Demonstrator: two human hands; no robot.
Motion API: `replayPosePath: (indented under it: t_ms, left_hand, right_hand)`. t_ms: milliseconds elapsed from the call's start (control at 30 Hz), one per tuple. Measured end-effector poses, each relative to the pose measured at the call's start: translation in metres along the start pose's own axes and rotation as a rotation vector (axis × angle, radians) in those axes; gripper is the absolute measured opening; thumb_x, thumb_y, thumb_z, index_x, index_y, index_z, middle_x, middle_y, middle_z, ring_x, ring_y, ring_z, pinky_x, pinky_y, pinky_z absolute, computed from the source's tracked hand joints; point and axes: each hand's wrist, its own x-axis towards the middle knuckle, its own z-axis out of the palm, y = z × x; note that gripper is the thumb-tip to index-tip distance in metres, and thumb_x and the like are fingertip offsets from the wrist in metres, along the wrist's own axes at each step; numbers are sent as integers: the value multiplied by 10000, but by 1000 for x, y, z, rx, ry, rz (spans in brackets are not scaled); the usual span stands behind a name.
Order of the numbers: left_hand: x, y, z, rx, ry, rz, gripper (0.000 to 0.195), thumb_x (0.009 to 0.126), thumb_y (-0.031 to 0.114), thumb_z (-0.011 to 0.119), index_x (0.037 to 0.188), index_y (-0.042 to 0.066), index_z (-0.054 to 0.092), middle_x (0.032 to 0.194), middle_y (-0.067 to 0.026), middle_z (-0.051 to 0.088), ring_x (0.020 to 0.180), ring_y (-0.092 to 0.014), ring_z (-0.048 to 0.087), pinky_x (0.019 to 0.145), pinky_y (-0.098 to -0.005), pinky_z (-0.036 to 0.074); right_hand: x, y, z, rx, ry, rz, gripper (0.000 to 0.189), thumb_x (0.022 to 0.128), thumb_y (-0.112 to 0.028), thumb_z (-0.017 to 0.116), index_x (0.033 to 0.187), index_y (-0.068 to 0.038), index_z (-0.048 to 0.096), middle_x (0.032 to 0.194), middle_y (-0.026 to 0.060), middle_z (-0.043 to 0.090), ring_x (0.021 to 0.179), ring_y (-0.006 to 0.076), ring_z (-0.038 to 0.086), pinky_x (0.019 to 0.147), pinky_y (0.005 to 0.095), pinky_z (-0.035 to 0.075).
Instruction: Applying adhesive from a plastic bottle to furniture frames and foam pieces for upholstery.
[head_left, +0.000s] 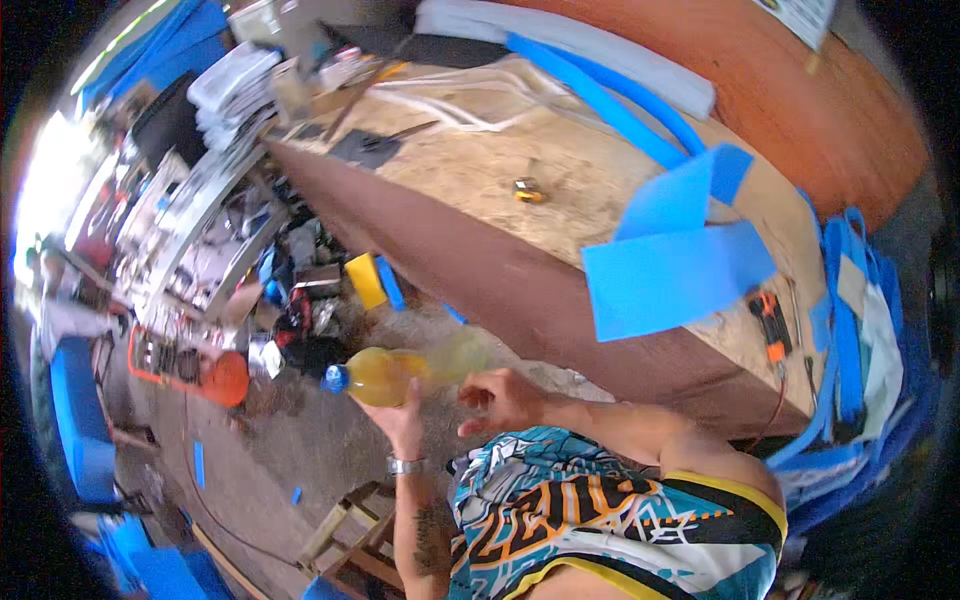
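Observation:
My left hand (399, 420), with a metal-banded watch at its wrist, grips a clear plastic bottle (379, 376) of yellow liquid. The bottle lies nearly sideways, its blue cap (336, 379) pointing left. Its far end is pale, see-through and blurred. Close to that end is my right hand (506, 403), fingers loosely curled and thumb apart. I see nothing in it, and it looks separate from the bottle. Both hands are in front of my patterned sleeveless shirt, beside the brown side of a plywood-topped workbench (465, 187).
Blue foam sheets (675, 277) overhang the bench edge. On the plywood are a tape measure (527, 190) and an orange-black air tool (771, 326) with a hose. An orange machine (225, 379) and a wooden stool (352, 517) stand on the floor. Cluttered shelving (195, 240) is at left.

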Motion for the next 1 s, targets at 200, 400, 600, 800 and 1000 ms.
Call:
replayPosePath:
  t_ms: [200, 400, 600, 800, 1000]
  left_hand:
    - [-24, 37, 121, -160, -416, 68, 961, 634, 449, 796, 1315, 16, 274, 1197, -111, 473, 1088, -221, 497, 932, -383, 415]
    - [-98, 62, 302, -181, -381, -30, 973, 581, 463, 823, 1290, 1, 342, 1205, -126, 475, 1069, -225, 518, 893, -356, 454]
    - [-147, 29, 414, 80, -1009, 368, 946, 623, 273, 829, 1341, -8, 280, 1304, -161, 397, 1237, -270, 376, 1011, -399, 341]
    - [-127, -77, 378, 175, -268, 94, 830, 772, 273, 728, 1347, -56, 228, 1391, -229, 260, 1285, -287, 292, 1048, -405, 263]
    - [-138, -88, 338, 540, -457, -500, 438, 787, 242, 724, 1060, -70, 582, 811, -37, 639, 726, -93, 548, 662, -255, 443]
  right_hand:
    - [-98, 34, -58, -315, 742, -328, 976, 590, -511, 790, 1325, -61, 332, 1263, 184, 452, 1140, 323, 465, 951, 438, 380]
    - [-222, 117, -67, 326, 732, -215, 802, 602, -277, 824, 1252, -38, 418, 1188, 157, 507, 1109, 279, 473, 976, 398, 372]
    - [-366, 217, -114, 278, 1310, -60, 794, 631, -264, 818, 1265, -24, 405, 1205, 135, 510, 1116, 239, 486, 975, 375, 384]
    - [-544, 363, -192, -99, 2096, 587, 679, 716, -207, 775, 1243, 12, 406, 1175, 133, 510, 1068, 238, 484, 935, 357, 390]
    - [-630, 460, -218, -311, 2058, 791, 738, 677, -320, 782, 1230, 11, 422, 1151, 176, 553, 1073, 295, 527, 936, 376, 400]
